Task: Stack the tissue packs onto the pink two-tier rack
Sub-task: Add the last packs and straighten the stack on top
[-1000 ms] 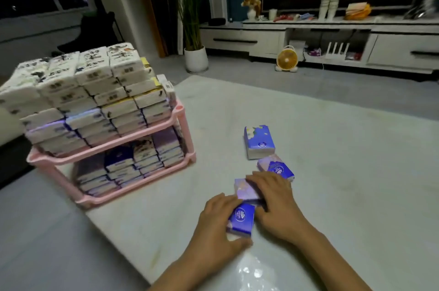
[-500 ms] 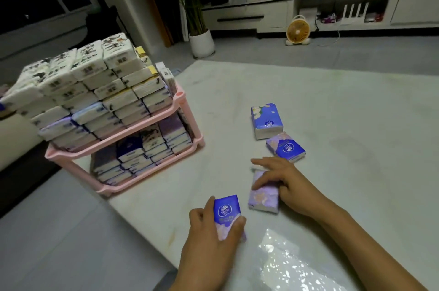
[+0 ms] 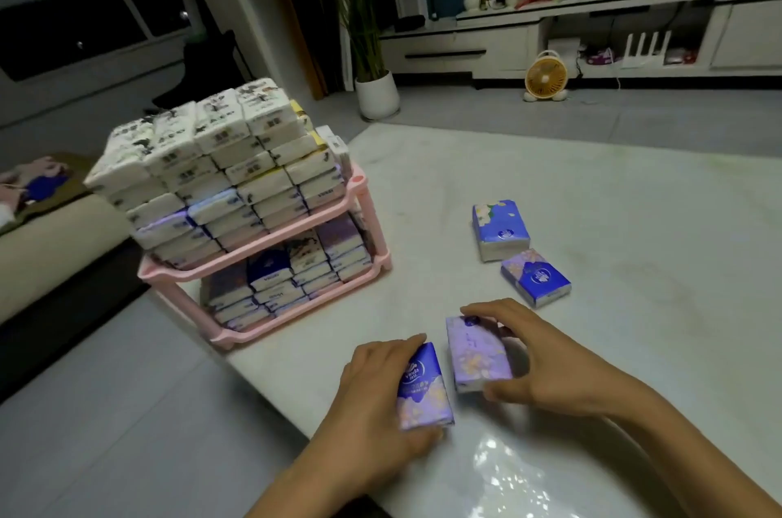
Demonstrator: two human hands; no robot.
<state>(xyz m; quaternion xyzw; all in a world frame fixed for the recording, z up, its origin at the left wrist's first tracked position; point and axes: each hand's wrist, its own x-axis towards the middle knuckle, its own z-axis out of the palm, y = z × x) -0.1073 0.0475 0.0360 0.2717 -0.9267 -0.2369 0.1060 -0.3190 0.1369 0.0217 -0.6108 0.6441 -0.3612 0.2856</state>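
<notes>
Left hand, right hand; four loose packs.

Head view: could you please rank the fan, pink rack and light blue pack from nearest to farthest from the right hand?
1. Light blue pack, just beyond the right hand.
2. Pink rack, at the table's left edge.
3. Fan, on the far floor.

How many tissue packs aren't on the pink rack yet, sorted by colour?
Lilac-and-navy packs: 3
Sky-blue pack with a white flower: 1
Total: 4
</notes>
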